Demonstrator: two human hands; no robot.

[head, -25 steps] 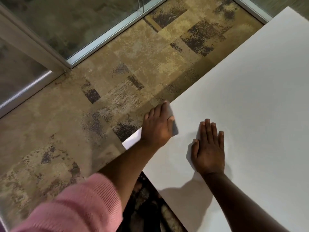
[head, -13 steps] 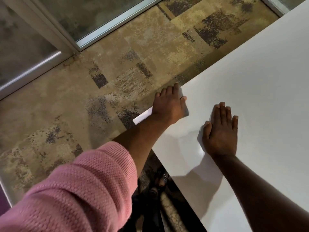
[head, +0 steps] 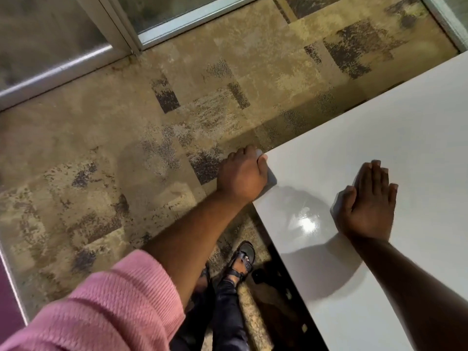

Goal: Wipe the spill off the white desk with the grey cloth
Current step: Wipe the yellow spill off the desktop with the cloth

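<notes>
Cloth at the table corner

Left hand (head: pixel 241 173) presses cloth (head: pixel 271 179) at table (head: pixel 379 138) corner; right hand (head: pixel 367 206) flat, empty. Cloth may slip off.

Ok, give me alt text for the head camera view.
A person's left hand presses a grey cloth at the corner of a white desk, while the right hand rests flat beside a shiny wet patch.

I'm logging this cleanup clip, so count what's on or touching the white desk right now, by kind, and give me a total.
Hands: 2, the left hand at the desk's corner and the right hand flat on the top.
Grey cloths: 1, the grey cloth mostly hidden under the left hand.
Wet shiny patches: 1, the wet patch between the hands.
Total: 4 on the white desk.
</notes>
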